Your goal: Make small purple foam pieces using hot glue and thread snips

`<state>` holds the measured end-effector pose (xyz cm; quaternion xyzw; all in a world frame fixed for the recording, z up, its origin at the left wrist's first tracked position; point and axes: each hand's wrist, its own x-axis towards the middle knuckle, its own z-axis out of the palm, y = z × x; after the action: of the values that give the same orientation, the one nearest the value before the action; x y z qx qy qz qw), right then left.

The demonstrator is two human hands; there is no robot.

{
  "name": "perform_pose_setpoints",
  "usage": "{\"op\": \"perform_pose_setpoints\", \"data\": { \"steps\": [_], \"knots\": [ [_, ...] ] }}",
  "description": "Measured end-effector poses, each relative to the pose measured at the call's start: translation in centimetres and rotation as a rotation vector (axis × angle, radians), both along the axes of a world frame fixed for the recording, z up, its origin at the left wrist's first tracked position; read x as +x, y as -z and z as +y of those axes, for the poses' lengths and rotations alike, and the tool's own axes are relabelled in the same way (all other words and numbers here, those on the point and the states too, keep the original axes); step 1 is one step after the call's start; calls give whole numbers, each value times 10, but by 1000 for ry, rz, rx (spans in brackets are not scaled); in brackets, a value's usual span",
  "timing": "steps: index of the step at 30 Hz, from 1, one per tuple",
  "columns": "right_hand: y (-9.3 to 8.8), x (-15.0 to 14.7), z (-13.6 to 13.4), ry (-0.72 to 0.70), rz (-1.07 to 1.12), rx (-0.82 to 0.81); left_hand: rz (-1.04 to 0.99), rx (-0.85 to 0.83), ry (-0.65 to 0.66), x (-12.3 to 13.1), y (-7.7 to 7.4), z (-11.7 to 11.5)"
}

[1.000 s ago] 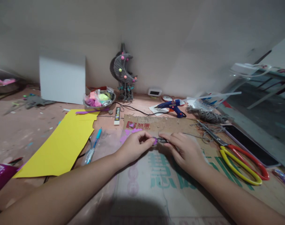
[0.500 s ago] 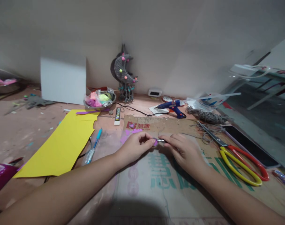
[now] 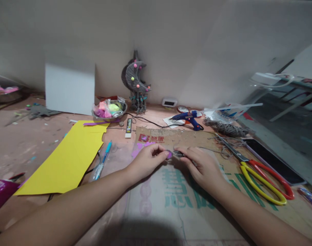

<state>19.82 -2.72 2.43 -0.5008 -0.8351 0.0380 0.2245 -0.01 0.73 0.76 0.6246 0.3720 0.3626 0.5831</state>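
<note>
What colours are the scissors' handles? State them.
One red handle, one yellow handle; best seen in the head view.

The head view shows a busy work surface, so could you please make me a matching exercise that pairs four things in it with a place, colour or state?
Column one:
1. Glue gun
2. Left hand
3. Scissors
4. Yellow sheet

Column two:
A. Lying flat, to the left of the blue pen
B. Mostly dark blue
C. Pinching a small purple piece
D. One red handle and one yellow handle

Right pairs: 1-B, 2-C, 3-D, 4-A.
</note>
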Motion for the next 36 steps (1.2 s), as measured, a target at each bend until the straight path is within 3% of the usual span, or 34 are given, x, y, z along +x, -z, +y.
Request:
{"op": "perform_pose_setpoints", "data": {
  "steps": [13, 20, 36],
  "knots": [
    [0, -1, 0, -14, -5, 11, -3, 5, 29, -1, 3, 1],
    [2, 1, 0, 44, 64, 28, -19, -51, 11, 0, 1, 0],
    [-3, -3, -2, -7, -111, 107, 52, 39, -2, -1, 2, 0]
  ]
}}
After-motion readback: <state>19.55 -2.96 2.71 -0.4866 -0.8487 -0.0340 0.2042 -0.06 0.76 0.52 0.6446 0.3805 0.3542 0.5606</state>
